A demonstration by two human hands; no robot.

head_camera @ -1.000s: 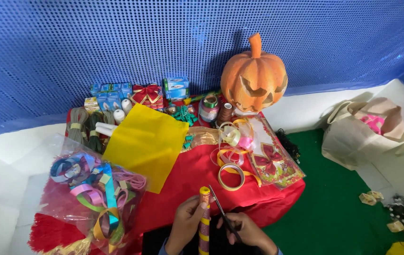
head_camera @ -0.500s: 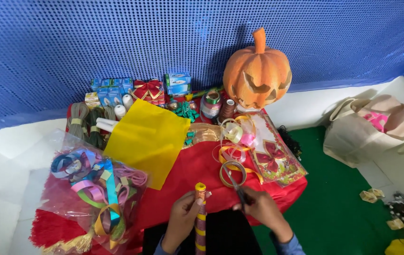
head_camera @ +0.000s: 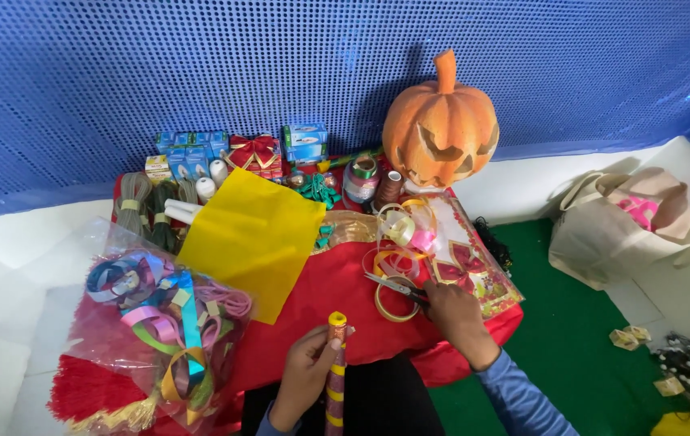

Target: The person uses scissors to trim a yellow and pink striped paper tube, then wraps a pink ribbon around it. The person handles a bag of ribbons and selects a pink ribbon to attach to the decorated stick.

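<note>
Head view, looking down at a red cloth (head_camera: 337,291) crowded with craft supplies, a carved orange pumpkin (head_camera: 440,121) behind. Left hand (head_camera: 306,373) curls closed around a ribbon-wrapped stick (head_camera: 335,371), held upright near its top; it looks light, stiff, possibly slick. Right hand (head_camera: 451,307) closes on scissors (head_camera: 397,286) lying on the cloth, gripping the handles.

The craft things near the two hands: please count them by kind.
Striped stick, in left hand: 1
Scissors, at right hand: 1
Tape ring: 1
Yellow sheet: 1
Total: 4
</note>
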